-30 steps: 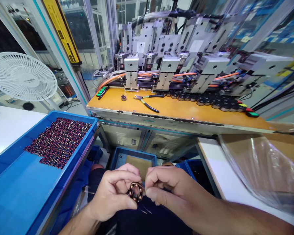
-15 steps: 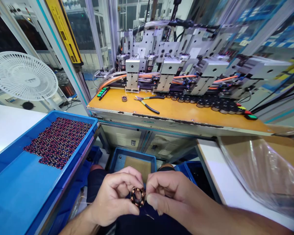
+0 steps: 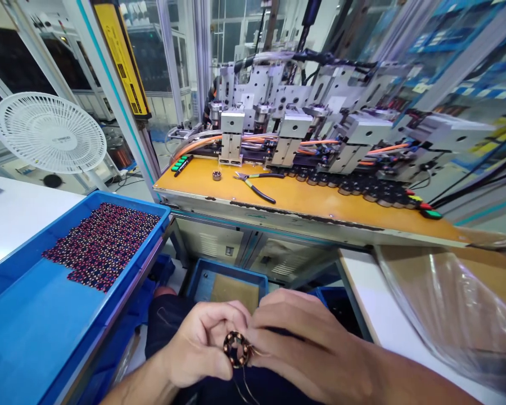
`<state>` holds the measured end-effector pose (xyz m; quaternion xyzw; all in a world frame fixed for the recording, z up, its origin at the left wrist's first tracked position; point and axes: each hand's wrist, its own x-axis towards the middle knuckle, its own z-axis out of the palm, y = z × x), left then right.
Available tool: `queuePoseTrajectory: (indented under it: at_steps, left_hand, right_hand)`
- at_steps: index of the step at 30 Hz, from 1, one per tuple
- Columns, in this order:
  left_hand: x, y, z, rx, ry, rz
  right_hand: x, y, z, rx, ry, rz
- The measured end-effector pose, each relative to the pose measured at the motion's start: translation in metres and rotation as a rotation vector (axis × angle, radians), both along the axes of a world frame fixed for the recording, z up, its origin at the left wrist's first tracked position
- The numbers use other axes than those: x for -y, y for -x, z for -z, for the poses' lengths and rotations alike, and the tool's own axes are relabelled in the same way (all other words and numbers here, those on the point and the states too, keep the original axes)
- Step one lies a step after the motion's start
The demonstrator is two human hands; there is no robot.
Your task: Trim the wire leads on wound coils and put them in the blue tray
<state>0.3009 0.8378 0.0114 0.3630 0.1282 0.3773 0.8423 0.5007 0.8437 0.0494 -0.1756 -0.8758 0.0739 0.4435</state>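
Copper-wound stator core point(image 3: 238, 363) sits above the lap, pinched at its rim by the left hand point(image 3: 194, 349), seemingly to leave its loose wire leads point(image 3: 246, 386) free. The right hand point(image 3: 307, 337) curls against its other side, its grip unclear; wire cutters point(image 3: 243, 178) lie open, apparently for easy pickup, on the orange bench top point(image 3: 194, 184).
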Motion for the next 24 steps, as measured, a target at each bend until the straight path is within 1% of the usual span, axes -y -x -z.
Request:
queuePoseTrajectory:
  at_steps: [4, 10, 12, 14, 17, 19, 20, 22, 24]
  left_hand:
    - [0.0, 0.0, 0.003, -0.003, 0.01, 0.007]
    - [-0.001, -0.001, 0.004, -0.021, 0.012, -0.016]
    - [-0.003, -0.002, 0.004, -0.037, -0.012, -0.043]
    - [-0.004, -0.003, 0.003, -0.077, -0.082, -0.09]
    - [-0.005, -0.004, 0.001, -0.159, -0.272, -0.207]
    - [-0.005, -0.003, 0.002, -0.203, -0.405, -0.28]
    - [-0.005, -0.002, 0.003, -0.218, -0.445, -0.307]
    - [-0.004, 0.0, 0.004, -0.243, -0.434, -0.321]
    - [-0.004, 0.003, 0.004, -0.3, -0.347, -0.262]
  right_hand:
    - [-0.004, 0.003, 0.004, -0.028, 0.026, -0.05]
    - [-0.005, 0.002, 0.005, -0.03, 0.075, -0.071]
    - [-0.002, 0.002, 0.007, -0.064, 0.09, -0.043]
    - [0.002, 0.003, 0.009, -0.136, 0.118, 0.011]
    - [0.01, 0.008, 0.013, -0.227, 0.183, 0.109]
    - [0.013, 0.01, 0.014, -0.255, 0.211, 0.165]
    - [0.014, 0.011, 0.014, -0.257, 0.214, 0.183]
    - [0.013, 0.012, 0.015, -0.253, 0.193, 0.2]
    - [0.012, 0.012, 0.015, -0.248, 0.16, 0.209]
